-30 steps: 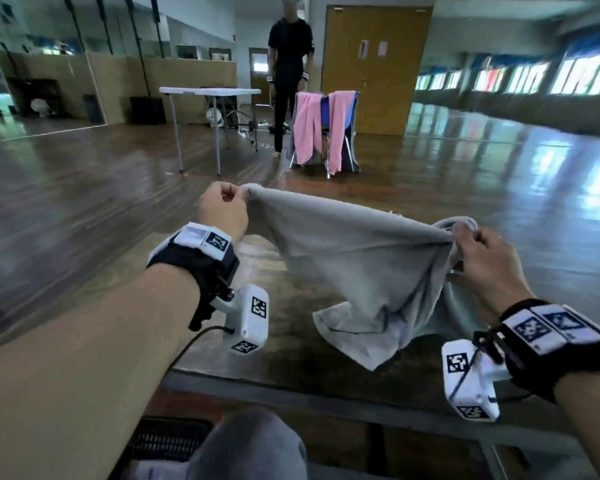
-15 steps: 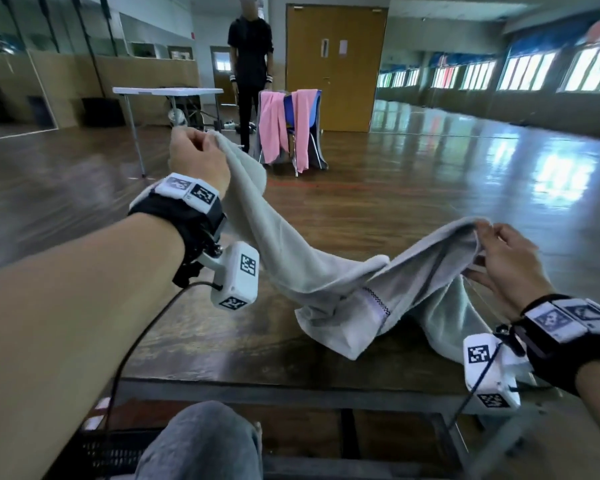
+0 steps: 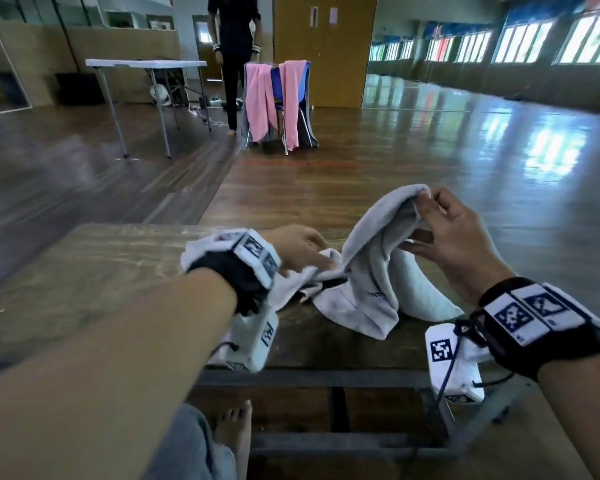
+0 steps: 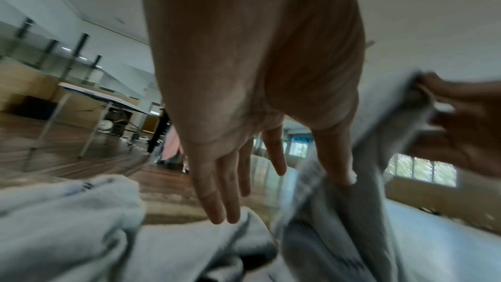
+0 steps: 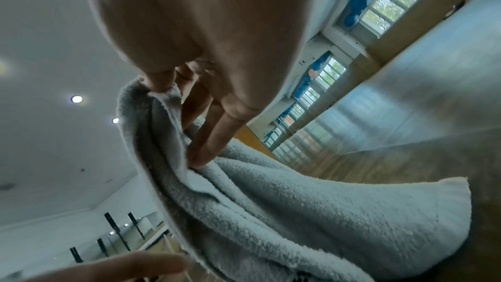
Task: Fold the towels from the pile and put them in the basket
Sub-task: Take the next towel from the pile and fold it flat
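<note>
Grey towel [image 3: 371, 271] heaped on wooden worktop [image 3: 118, 271], one edge pinched and raised by right hand [image 3: 454, 244], thumb and forefinger closed on it. Left hand [image 3: 298, 244] down from its earlier raised hold, fingers [image 4: 216, 190] straight, seemingly resting on cloth, though blurred. Corner now lost; risk of a crooked fold if wrong edge regrasped from the heap. Basket out of sight.

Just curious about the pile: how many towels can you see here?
3: a grey towel on the near table, one end lifted by the right hand, and two pink towels on the far chair. More may be hidden.
</note>
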Available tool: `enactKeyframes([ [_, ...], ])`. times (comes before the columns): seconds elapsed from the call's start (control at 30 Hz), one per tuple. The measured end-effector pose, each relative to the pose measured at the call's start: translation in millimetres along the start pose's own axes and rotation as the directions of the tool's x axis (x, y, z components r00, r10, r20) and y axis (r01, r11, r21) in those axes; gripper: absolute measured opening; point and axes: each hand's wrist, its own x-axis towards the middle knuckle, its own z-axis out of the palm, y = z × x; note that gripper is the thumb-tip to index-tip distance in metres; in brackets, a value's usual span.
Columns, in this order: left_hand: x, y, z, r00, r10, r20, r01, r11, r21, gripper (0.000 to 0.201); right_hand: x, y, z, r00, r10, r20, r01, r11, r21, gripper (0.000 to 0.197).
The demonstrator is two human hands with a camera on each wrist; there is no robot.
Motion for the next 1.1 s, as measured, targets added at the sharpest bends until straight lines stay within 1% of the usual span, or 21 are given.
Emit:
enactKeyframes([
  [0.07, 15, 3, 29, 0.993, 0.1, 0.062, -0.102, 0.994, 0.03, 0.054, -2, 4, 4, 1.0, -0.014, 0.023, 0.012, 0.998, 0.062, 0.022],
  [0.1, 22, 2, 43, 0.991, 0.131, 0.04, -0.131, 0.991, 0.009, 0.055, -2, 7, 4, 0.999, -0.021, 0.026, 0.019, 0.997, 0.079, 0.024],
  [0.13, 30, -1, 54, 0.991, 0.13, -0.024, -0.13, 0.991, -0.014, 0.046, -2, 11, 4, 1.0, -0.024, 0.02, 0.022, 0.996, 0.091, 0.026],
  [0.2, 45, -10, 67, 0.979, 0.086, -0.183, -0.094, 0.995, -0.037, 0.016, -3, 22, -1, 1.0, -0.016, -0.018, 0.018, 0.995, 0.101, 0.031],
  [0.23, 50, -16, 69, 0.969, 0.057, -0.242, -0.076, 0.995, -0.067, 0.014, -4, 29, -4, 0.999, -0.009, -0.049, 0.014, 0.994, 0.105, 0.031],
  [0.33, 61, -27, 66, 0.939, 0.003, -0.345, -0.049, 0.991, -0.125, 0.032, -2, 49, -15, 0.984, 0.02, -0.177, -0.004, 0.996, 0.091, 0.023],
  [0.4, 66, -34, 63, 0.918, -0.014, -0.396, -0.047, 0.989, -0.143, 0.036, 1, 60, -22, 0.957, 0.04, -0.286, -0.029, 0.999, 0.04, 0.019],
  [0.5, 70, -37, 62, 0.907, -0.047, -0.418, -0.044, 0.977, -0.207, 0.026, 6, 71, -28, 0.901, 0.037, -0.433, -0.066, 0.996, -0.053, 0.015],
  [0.53, 71, -34, 61, 0.902, -0.047, -0.428, -0.047, 0.977, -0.207, 0.026, 7, 75, -30, 0.893, 0.046, -0.448, -0.105, 0.989, -0.108, 0.012],
  [0.57, 72, -29, 59, 0.892, -0.043, -0.45, -0.055, 0.977, -0.204, 0.028, 7, 79, -31, 0.891, 0.065, -0.45, -0.175, 0.963, -0.207, 0.016],
  [0.63, 73, -14, 56, 0.855, -0.01, -0.519, -0.125, 0.966, -0.224, 0.032, 2, 87, -31, 0.888, 0.09, -0.452, -0.314, 0.837, -0.449, 0.034],
  [0.67, 73, -5, 55, 0.842, 0.029, -0.539, -0.18, 0.956, -0.23, 0.032, -2, 88, -28, 0.895, 0.063, -0.441, -0.323, 0.773, -0.546, 0.047],
  [0.7, 71, 5, 55, 0.843, 0.084, -0.531, -0.236, 0.945, -0.226, 0.03, -7, 86, -22, 0.918, 0.006, -0.396, -0.273, 0.732, -0.624, 0.06],
  [0.77, 65, 23, 59, 0.878, 0.229, -0.42, -0.355, 0.9, -0.253, 0.026, -13, 80, -8, 0.973, -0.098, -0.209, -0.092, 0.666, -0.74, 0.079],
  [0.8, 62, 30, 62, 0.891, 0.298, -0.343, -0.4, 0.872, -0.283, 0.024, -13, 77, -2, 0.987, -0.108, -0.122, -0.027, 0.632, -0.774, 0.078],
  [0.83, 60, 35, 64, 0.894, 0.35, -0.279, -0.43, 0.847, -0.314, 0.022, -13, 75, 3, 0.992, -0.102, -0.069, 0.009, 0.615, -0.789, 0.066],
  [0.87, 59, 38, 65, 0.892, 0.386, -0.233, -0.446, 0.831, -0.331, 0.021, -12, 72, 7, 0.994, -0.097, -0.047, 0.023, 0.615, -0.788, 0.045],
  [0.9, 58, 40, 66, 0.89, 0.407, -0.207, -0.455, 0.827, -0.331, 0.021, -11, 70, 7, 0.995, -0.087, -0.043, 0.021, 0.625, -0.78, 0.023],
  [0.93, 58, 40, 67, 0.891, 0.41, -0.194, -0.453, 0.831, -0.323, 0.024, -9, 68, 6, 0.997, -0.061, -0.051, 0.0, 0.641, -0.768, 0.009],
  [1.03, 61, 32, 63, 0.93, 0.339, -0.143, -0.368, 0.867, -0.337, 0.035, -8, 66, -1, 0.99, -0.013, -0.14, -0.101, 0.63, -0.77, 0.008],
  [1.1, 62, 23, 58, 0.939, 0.322, -0.126, -0.344, 0.9, -0.269, 0.025, -6, 64, -10, 0.971, -0.042, -0.234, -0.145, 0.675, -0.724, 0.017],
])
